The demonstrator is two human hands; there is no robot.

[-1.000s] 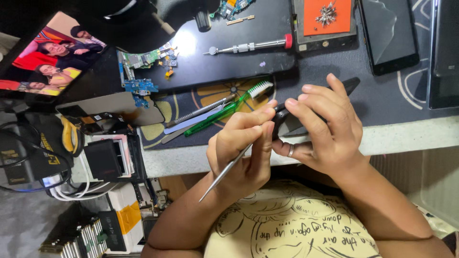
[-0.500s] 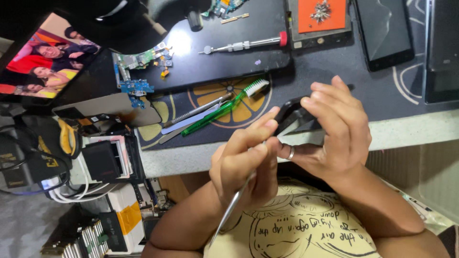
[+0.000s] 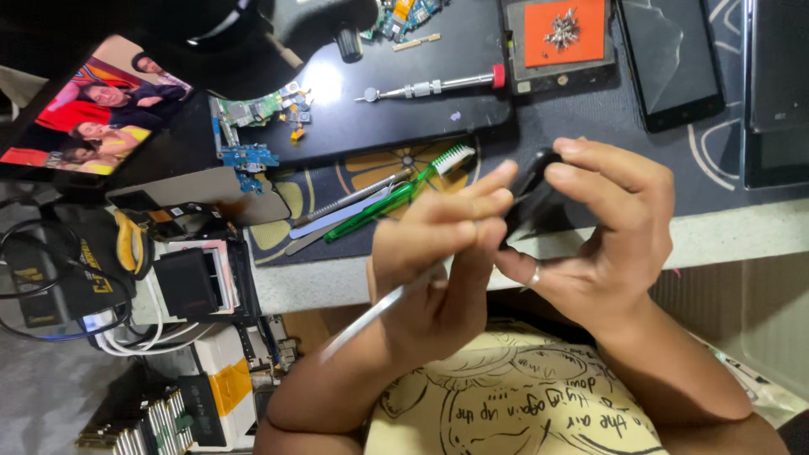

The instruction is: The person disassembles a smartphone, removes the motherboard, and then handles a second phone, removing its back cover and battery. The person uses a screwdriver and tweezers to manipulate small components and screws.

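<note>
Head view: over the last second the two hands have lifted off the edge of the worktop (image 3: 742, 236) and come closer to the camera, and the small black slab-shaped device (image 3: 529, 195) they share has been tipped from lying flat and low to standing nearly on edge between them. The right hand (image 3: 607, 232) clamps that device, thumb on the near side and fingers curled over the top, a ring showing on one finger. The left hand (image 3: 442, 265) is closed around a thin silver metal pry tool (image 3: 383, 305), whose long handle now slants down and left past the wrist while its tip sits at the device's near edge; whether the tip is actually in the seam is hidden by the fingers. A second ago the same tool pointed more steeply downward, so the left hand has rolled and pushed in towards the device, which reads as work going on along its edge rather than a pause. The rest is unmoved: the green-handled toothbrush with white bristles (image 3: 396, 195) lies on the patterned mat, the red-capped silver screwdriver (image 3: 434, 86) on the black pad beyond, the orange tray of small screws (image 3: 539, 34) farther back, and the dark flat phone (image 3: 674, 63) beside it.
</note>
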